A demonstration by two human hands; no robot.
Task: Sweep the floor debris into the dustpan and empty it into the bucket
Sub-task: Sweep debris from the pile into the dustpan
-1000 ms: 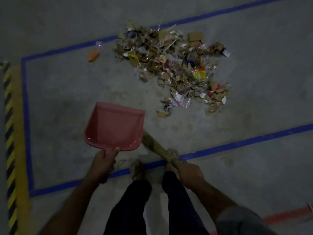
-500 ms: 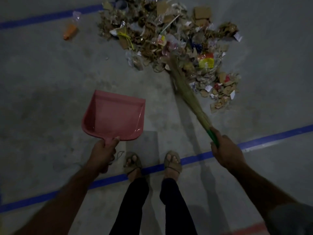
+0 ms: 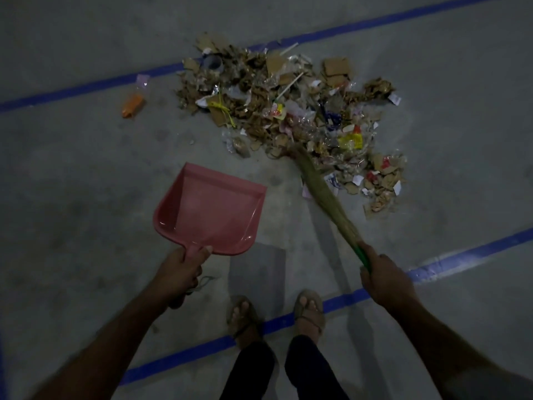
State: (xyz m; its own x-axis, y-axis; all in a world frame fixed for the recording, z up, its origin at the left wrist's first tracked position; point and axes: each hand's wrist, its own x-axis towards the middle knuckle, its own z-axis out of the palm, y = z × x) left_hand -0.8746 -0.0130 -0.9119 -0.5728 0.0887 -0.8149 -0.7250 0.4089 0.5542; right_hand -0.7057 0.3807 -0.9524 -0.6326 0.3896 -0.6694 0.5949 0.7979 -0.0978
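A pile of debris (image 3: 291, 116), made of cardboard scraps, wrappers and plastic, lies on the grey concrete floor ahead. My left hand (image 3: 180, 271) grips the handle of a pink dustpan (image 3: 213, 209), held empty just above the floor, short of the pile. My right hand (image 3: 385, 280) grips the green handle of a grass broom (image 3: 323, 192). The broom's bristle tip touches the near edge of the debris. No bucket is in view.
An orange wrapper (image 3: 132, 105) lies apart, left of the pile. Blue tape lines (image 3: 86, 87) cross the floor behind the debris and under my sandalled feet (image 3: 308, 310). A string loop (image 3: 206, 281) dangles below the dustpan handle.
The broom swung out from beside my legs to the pile's near edge. The view has pulled back, so the far blue line shows again. The dustpan stayed in my left hand.
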